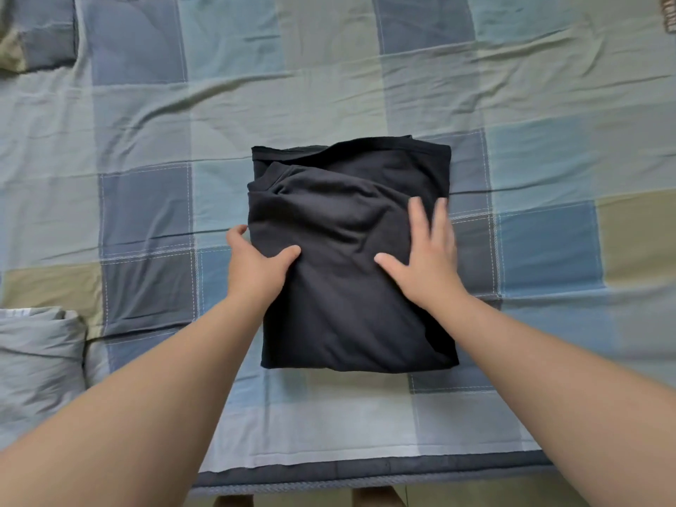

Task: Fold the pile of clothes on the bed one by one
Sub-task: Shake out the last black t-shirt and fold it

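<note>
Under right hand (428, 267), folded black garment (344, 320), left hand (256, 268) gripping edge

The black garment (347, 287) is a soft knit cloth, matt and quite dull, and its surface looks slightly fuzzy (like jersey or thin fleece). The bed cover (292, 86) is a woven, cotton-like cloth in blue, grey and pale green squares, also matt, with fine white stitching and many shallow wrinkles. The pillow (40, 34) has the same checked cloth. The grey bundle (36, 360) is thin, smooth fabric, creased. The dark border (329, 470) of the bed cover looks coarser.
</note>
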`<control>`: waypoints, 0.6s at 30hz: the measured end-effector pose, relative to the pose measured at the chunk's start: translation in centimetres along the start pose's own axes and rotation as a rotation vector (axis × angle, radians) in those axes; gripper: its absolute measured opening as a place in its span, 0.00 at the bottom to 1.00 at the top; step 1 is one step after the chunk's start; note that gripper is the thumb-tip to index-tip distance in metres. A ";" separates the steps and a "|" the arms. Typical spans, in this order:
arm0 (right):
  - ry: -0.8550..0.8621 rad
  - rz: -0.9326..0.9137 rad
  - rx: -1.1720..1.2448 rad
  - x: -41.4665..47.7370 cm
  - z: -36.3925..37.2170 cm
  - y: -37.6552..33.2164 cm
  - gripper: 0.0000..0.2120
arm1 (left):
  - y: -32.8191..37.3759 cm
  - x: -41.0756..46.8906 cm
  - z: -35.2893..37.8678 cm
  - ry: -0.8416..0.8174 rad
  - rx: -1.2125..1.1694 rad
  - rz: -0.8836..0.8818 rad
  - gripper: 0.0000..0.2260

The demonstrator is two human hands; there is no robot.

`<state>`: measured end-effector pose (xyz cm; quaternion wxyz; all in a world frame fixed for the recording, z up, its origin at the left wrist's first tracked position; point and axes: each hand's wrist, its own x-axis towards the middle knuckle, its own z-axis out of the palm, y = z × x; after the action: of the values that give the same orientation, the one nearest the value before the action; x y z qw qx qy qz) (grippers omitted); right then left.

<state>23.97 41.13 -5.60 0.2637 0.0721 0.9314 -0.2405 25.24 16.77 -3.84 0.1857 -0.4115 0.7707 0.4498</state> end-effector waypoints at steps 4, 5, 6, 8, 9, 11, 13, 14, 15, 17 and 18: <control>0.021 0.293 0.398 0.6 -1.3 -0.5 0.48 | -0.9 0.6 -0.6 -0.073 -0.127 -0.160 0.26; -0.018 0.336 0.498 0.7 -1.7 -0.4 0.44 | -1.3 0.6 -0.8 -0.110 -0.100 -0.155 0.24; -0.057 0.374 0.585 0.7 -2.0 -0.4 0.41 | -1.5 0.4 -0.9 -0.134 -0.070 -0.147 0.24; -0.120 0.391 0.694 0.7 -2.5 -0.3 0.33 | -1.8 0.0 -1.0 -0.153 -0.003 -0.125 0.24; -0.146 0.388 0.733 0.6 -2.6 -0.1 0.30 | -1.9 -0.3 -0.9 -0.140 0.057 -0.098 0.26; -0.210 0.392 0.805 0.4 -2.7 0.1 0.28 | -2.1 -1.4 -0.9 -0.016 0.286 0.022 0.31; -0.266 0.390 0.845 0.0 -2.7 0.2 0.27 | -2.1 -3.2 -1.0 0.125 0.532 0.263 0.31; -0.273 0.382 0.854 -0.2 -2.7 0.1 0.26 | -2.2 -3.9 -0.9 0.118 0.612 0.414 0.30; -0.266 0.369 0.854 -0.3 -2.8 0.1 0.24 | -2.4 -4.4 -0.6 0.032 0.692 0.539 0.29; -0.247 0.340 0.837 -0.5 -3.0 -0.2 0.23 | -3.0 -4.5 -0.2 -0.268 0.865 0.622 0.31; -0.235 0.314 0.815 -0.7 -3.2 -0.5 0.23 | -3.4 -4.3 0.1 -0.395 0.934 0.591 0.33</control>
<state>22.95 42.21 -2.70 0.3512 0.2825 0.7022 -0.5511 30.52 17.97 -2.85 0.3543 0.0378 0.9200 0.1633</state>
